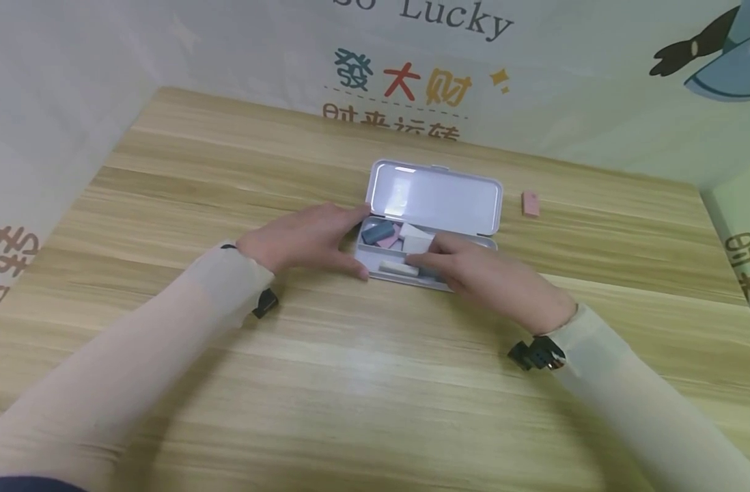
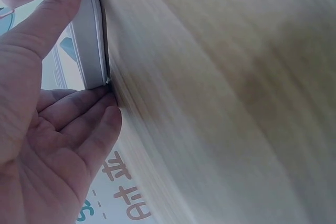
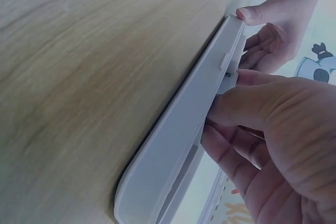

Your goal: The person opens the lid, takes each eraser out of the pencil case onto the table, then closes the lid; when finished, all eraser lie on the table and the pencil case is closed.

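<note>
A pale lilac pencil case lies with its lid raised behind its two-part tray. My left hand holds its left end, thumb on the front wall and fingers at the end, as the left wrist view shows. My right hand reaches into the tray and pinches a white block between thumb and fingers. In the back compartment lie a blue-grey block and a pink piece, and a white bar lies in the front one. My right fingers hide the tray's right part.
A small pink block with a hole lies on the wooden table, right of the lid. A printed white curtain hangs along the back and sides of the table.
</note>
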Demonstrator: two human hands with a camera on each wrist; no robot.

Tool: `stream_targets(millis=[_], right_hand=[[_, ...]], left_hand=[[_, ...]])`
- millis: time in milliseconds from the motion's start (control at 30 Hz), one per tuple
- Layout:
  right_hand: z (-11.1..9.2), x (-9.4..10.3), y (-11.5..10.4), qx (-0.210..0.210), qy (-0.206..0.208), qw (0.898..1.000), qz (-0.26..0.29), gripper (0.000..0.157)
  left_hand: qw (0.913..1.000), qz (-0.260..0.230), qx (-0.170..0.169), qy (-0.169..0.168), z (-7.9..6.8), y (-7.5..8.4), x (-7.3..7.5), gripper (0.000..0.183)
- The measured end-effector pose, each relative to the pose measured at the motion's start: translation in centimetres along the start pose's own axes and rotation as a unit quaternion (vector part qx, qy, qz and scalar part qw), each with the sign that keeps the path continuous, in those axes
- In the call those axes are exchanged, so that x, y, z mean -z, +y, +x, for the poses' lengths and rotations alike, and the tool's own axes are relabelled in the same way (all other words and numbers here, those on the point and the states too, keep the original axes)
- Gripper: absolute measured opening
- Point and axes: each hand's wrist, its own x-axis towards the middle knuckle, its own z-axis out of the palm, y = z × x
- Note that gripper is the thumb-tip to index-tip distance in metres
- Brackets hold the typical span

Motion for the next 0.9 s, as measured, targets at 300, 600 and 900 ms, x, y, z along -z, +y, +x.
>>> stream_targets(millis=[300,600,900], right_hand=[[0.0,-0.1,0.2,0.010,0.016,1.000,0.002,0.043],[-0.7,0.0,0.5,-0.029,0.017,0.999,0.041,0.043],[-1.8,0.4,2.6,-0.071,0.094,0.971,0.208,0.050]], left_hand=[[0.9999,-0.002,-0.009,0.006,0.1,-0.1,-0.1,0.096],[0.9999,-0.007,-0.010,0.007,0.4,-0.1,-0.7,0.102],[0.9999,-0.009,-0.005,0.009,0.1,-0.2,-0.4,0.100]])
